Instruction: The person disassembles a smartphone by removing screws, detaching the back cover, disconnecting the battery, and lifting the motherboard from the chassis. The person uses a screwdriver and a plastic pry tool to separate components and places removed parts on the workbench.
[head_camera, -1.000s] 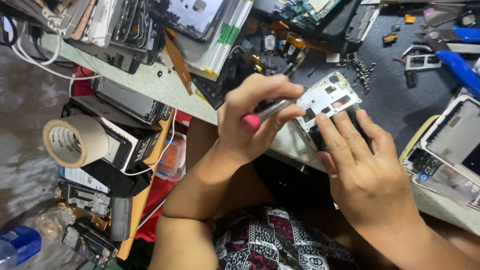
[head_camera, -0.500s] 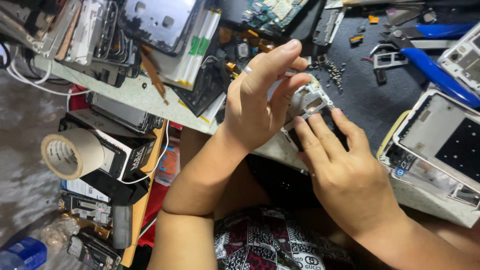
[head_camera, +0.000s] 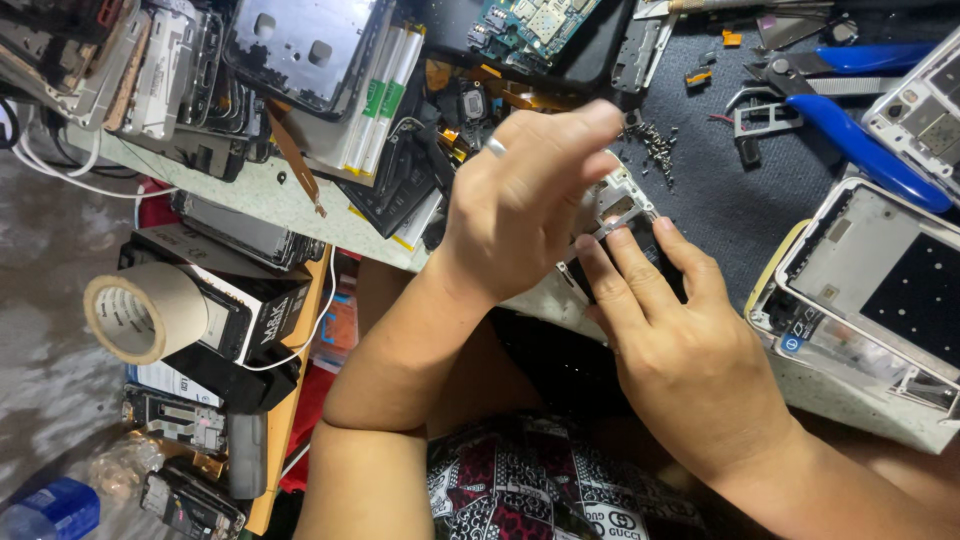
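Since the frame half a second back, left hand (head_camera: 525, 200) is staying raised over the part, fingers now curling flatter; the red-tipped tool seen a second ago is hidden. Workbench (head_camera: 720, 190) is carrying clutter from edge to edge. Large opened phone chassis (head_camera: 880, 290) is lying at the right edge, near the right hand (head_camera: 685, 350). Pile of phone frames (head_camera: 150, 60) is filling the far left corner. Roll of tape (head_camera: 140, 312) is sitting below the bench's left edge. Blue-handled cutters (head_camera: 860, 140) are lying at the far right. Small white phone frame (head_camera: 618, 205) is sitting at the near edge, mostly blocked by the left hand; right fingertips are pressing it down. Whether the left hand is gripping anything, cannot tell. Loose screws (head_camera: 655, 150) are lying just beyond.
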